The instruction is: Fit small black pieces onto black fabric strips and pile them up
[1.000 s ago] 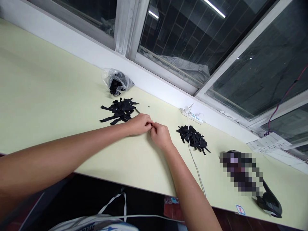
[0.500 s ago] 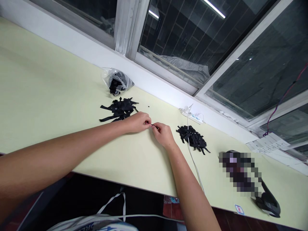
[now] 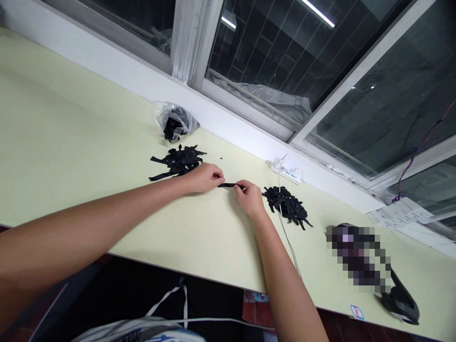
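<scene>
Partial "ORL" on clothing (image 3: 135, 335); label (image 3: 356, 312) nr tbl (image 3: 199, 232) edge illeg.

– What is being held?
– A short, narrow black strip (image 3: 228, 185) is held, flat and seemingly of fabric. It is pinched at its right end and laid out almost level; whether its left end is also gripped cannot be told.
– Where are similar pieces gathered?
– To its left, a left heap (image 3: 180, 159) is loosely spread, its ends splayed outward. To its right, a right heap (image 3: 288, 205) is more closely tangled.
</scene>
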{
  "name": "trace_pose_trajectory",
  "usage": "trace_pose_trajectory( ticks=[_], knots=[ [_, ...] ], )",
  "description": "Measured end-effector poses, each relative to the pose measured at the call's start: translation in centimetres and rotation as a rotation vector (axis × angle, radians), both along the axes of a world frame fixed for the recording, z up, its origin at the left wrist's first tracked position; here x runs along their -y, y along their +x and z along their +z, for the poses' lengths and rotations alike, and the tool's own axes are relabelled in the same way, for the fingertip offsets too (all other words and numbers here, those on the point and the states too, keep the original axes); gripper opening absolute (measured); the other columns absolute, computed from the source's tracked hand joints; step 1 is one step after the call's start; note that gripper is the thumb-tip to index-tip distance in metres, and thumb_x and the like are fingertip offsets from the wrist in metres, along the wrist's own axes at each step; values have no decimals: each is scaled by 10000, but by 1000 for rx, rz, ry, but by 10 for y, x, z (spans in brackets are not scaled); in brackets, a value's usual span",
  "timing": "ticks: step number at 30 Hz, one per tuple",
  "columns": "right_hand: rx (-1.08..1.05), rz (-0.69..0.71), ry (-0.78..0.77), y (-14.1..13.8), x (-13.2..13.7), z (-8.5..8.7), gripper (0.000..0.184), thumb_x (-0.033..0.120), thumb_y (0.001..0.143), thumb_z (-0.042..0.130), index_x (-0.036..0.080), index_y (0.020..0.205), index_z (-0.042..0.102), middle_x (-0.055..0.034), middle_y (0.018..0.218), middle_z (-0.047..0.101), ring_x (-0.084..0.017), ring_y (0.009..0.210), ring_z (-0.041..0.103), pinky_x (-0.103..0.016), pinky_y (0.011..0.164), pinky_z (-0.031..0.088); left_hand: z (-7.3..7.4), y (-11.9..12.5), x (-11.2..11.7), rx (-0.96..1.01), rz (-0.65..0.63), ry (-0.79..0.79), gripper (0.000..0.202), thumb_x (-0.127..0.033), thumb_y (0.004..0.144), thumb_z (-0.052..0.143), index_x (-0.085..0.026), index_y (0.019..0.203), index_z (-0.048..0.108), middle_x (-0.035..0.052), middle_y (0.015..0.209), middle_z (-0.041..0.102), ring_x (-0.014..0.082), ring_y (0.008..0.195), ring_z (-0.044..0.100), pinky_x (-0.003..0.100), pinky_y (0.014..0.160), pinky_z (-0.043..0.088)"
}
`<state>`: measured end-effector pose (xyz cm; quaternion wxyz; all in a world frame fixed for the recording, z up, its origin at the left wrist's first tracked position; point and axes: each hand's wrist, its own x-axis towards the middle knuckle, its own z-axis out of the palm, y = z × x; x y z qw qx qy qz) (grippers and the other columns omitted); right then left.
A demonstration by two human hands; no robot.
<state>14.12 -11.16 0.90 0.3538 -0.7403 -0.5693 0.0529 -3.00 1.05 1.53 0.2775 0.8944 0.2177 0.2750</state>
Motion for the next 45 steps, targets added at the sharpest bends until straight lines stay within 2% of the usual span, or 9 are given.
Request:
trace_pose_trajectory(
  ticks=[5, 10, 15, 20, 28, 32, 36, 42, 45],
  knots=[
    [-30, -107, 56, 8, 2, 5, 249, 377, 810, 528, 221, 828, 722, -18, 674, 673, -177, 583, 554, -291, 631, 426, -5, -1, 0, -50, -138, 4, 158, -266, 766, 613, -193, 750, 752, 29, 772, 703, 154, 667, 594, 264, 635, 397],
    [-56, -84, 45, 4, 3, 6, 261, 392, 806, 524, 217, 817, 717, -14, 643, 659, -163, 537, 523, -285, 606, 419, -9, -1, -3, -125, -90, -1, 133, -309, 732, 673, -195, 740, 741, 31, 757, 700, 160, 654, 597, 267, 613, 401],
    [-82, -69, 33, 1, 3, 6, 285, 413, 801, 530, 200, 827, 718, -10, 635, 646, -152, 525, 505, -269, 562, 395, -12, 2, -7, -87, 5, 107, 290, -302, 817, 581, -157, 1016, 735, 82, 961, 699, 197, 837, 631, 282, 754, 452],
    [-142, -72, 18, -1, 3, 8, 275, 412, 804, 541, 199, 844, 711, -4, 663, 656, -142, 532, 508, -261, 565, 391, -14, 5, -7, -58, -34, 130, 400, -294, 945, 409, -132, 1186, 683, 119, 1127, 666, 227, 1056, 613, 313, 936, 435],
    [-141, -18, 30, -5, 2, 10, 272, 402, 826, 543, 202, 865, 722, -4, 733, 682, -131, 565, 519, -263, 593, 400, -3, 3, 6, 97, -167, 44, 300, -304, 925, 519, -217, 1097, 749, 52, 990, 679, 154, 847, 629, 267, 771, 451],
    [-217, 51, 20, -8, 1, 11, 266, 405, 829, 564, 212, 885, 737, -1, 750, 685, -128, 579, 521, -262, 588, 406, 4, 3, 14, 205, -113, -32, 178, -270, 842, 637, -205, 917, 785, 42, 930, 722, 157, 805, 635, 273, 731, 459],
    [-289, 100, 19, -10, 1, 11, 251, 402, 821, 589, 217, 891, 742, -2, 763, 689, -128, 587, 531, -260, 567, 412, 9, 3, 18, 222, -64, -75, 134, -258, 800, 673, -194, 854, 777, 27, 844, 736, 157, 757, 623, 271, 696, 460],
    [-364, 144, 16, -10, 1, 9, 255, 383, 822, 591, 216, 943, 741, -8, 799, 696, -124, 597, 549, -260, 573, 449, 9, 5, 18, 245, -69, -111, 140, -316, 774, 710, -193, 820, 760, 52, 1079, 707, 165, 883, 631, 278, 754, 479],
    [-381, 164, 8, -10, 1, 8, 249, 364, 822, 591, 220, 956, 743, -5, 789, 697, -124, 602, 563, -260, 588, 467, 9, 4, 18, 223, -97, -169, 169, -334, 778, 705, -189, 845, 759, 51, 996, 728, 176, 879, 643, 292, 775, 491]
  ],
)
